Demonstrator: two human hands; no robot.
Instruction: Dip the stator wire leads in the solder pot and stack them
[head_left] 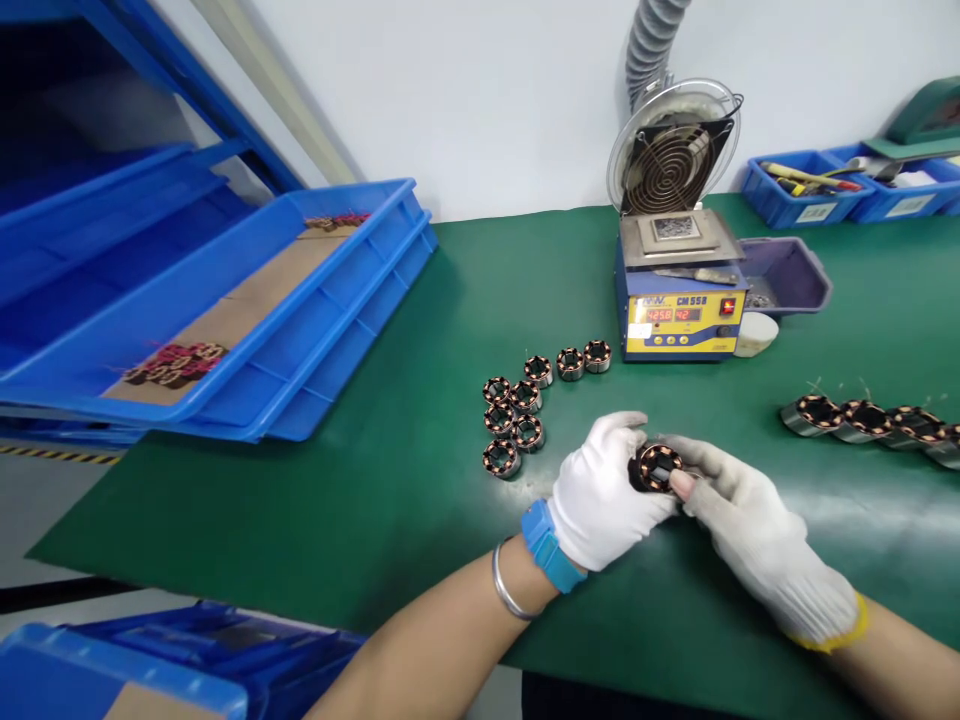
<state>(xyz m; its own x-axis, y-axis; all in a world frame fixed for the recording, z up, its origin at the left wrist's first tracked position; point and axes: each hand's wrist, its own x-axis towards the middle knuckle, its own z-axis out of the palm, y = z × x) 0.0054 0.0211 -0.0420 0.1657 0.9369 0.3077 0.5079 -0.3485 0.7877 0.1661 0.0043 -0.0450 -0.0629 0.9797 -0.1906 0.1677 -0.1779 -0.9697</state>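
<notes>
A ring-shaped motor stator [660,468] with copper windings is held just above the green table, its open face tilted toward me. My left hand [606,490], in a white glove with a blue strap at the wrist, is closed around its left side. From the right, my right hand [742,510], gloved with a bare thumb tip showing, pinches the stator's edge. Left of my hands stand several more stators [527,434] in a loose cluster. Another row of stators [862,421], with thin wires sticking up, is at the right.
A solder pot [681,310] with a fan and lit display stands behind my hands, beside a purple bin [787,275]. A large blue tray [360,265] holding wound parts sits left on the green table [420,520]. Blue tool bins [806,200] line the back right.
</notes>
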